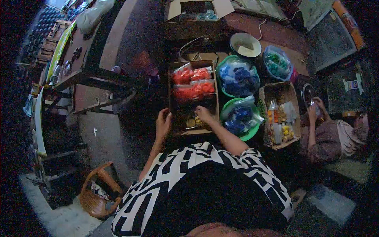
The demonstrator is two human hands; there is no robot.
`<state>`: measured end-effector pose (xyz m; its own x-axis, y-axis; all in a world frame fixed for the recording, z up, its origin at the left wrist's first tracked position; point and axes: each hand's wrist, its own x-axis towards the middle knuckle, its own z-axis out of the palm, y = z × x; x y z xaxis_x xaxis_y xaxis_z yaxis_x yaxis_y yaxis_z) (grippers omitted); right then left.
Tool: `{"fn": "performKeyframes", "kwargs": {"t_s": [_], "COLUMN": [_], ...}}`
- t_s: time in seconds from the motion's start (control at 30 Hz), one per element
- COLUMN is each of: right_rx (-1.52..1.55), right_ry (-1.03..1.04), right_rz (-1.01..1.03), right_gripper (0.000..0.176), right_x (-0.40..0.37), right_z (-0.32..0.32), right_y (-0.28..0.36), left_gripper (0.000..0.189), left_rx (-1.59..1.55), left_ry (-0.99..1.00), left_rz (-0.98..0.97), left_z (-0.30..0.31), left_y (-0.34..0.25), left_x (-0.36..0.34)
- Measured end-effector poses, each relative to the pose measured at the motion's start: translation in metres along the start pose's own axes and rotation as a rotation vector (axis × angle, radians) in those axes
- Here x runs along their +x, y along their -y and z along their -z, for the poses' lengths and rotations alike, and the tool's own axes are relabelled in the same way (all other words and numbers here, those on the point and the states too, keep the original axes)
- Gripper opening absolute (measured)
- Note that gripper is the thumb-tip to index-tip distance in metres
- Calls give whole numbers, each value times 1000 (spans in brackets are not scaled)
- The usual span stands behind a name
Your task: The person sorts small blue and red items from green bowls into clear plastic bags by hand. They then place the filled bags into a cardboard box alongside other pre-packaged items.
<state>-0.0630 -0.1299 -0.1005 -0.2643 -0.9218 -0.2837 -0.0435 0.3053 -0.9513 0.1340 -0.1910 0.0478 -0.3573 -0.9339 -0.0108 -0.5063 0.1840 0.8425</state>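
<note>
In front of me is a cardboard box (215, 94) with clear bags of red pieces (193, 90) in its far part. My left hand (163, 123) is at the box's left side, thumb apart from the fingers, nothing visible in it. Inside the near right part of the box, my right hand (204, 114) has its fingers bent together; what they pinch is too small to make out. Just below those fingers lie small yellowish pieces (192, 121) at the box's near end.
Right of the box stand a green basin (254, 133) and a pale green basin (222, 65), both with bagged blue pieces. Beyond are a white bowl (245, 42) and another carton (294, 91) of mixed packets. A person (329, 134) works at far right. An orange chair (91, 201) stands lower left.
</note>
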Motion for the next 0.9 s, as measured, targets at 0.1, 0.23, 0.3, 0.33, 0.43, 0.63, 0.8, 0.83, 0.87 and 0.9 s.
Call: {"fn": "performKeyframes", "kwargs": {"t_s": [0.1, 0.23, 0.3, 0.33, 0.43, 0.63, 0.8, 0.83, 0.87, 0.9], "right_rx": [-333, -688, -800, -860, -1005, -1113, -225, 142, 49, -45], "right_ry": [-140, -105, -94, -88, -65, -143, -285, -274, -301, -328], "right_rz": [17, -284, -328, -341, -360, -108, -103, -85, -65, -44], "right_gripper": [12, 16, 18, 20, 23, 39, 39, 37, 32, 28], "right_x": [49, 66, 51, 45, 29, 2, -40, -49, -63, -76], "right_z": [-38, -61, -65, -68, -67, -47, 33, 53, 73, 95], "right_y": [-102, -135, -97, -79, -26, 5, 39, 42, 55, 66], "left_gripper": [23, 20, 20, 19, 18, 21, 25, 25, 26, 26], "left_rx": [-19, -90, -69, -52, 36, 170, 161, 118, 75, 73], "left_ry": [55, 99, 142, 173, 223, 329, 420, 431, 441, 443], "left_rz": [44, -61, -85, -95, -236, -546, -485, -497, -509, -512], "left_z": [14, 11, 14, 13, 8, -15, -28, -32, -37, -42], "left_y": [9, 37, 32, 30, 19, 11, -14, -12, -12, -18], "left_x": [0, -4, -6, -5, -3, -2, -4, -3, -2, -2]}}
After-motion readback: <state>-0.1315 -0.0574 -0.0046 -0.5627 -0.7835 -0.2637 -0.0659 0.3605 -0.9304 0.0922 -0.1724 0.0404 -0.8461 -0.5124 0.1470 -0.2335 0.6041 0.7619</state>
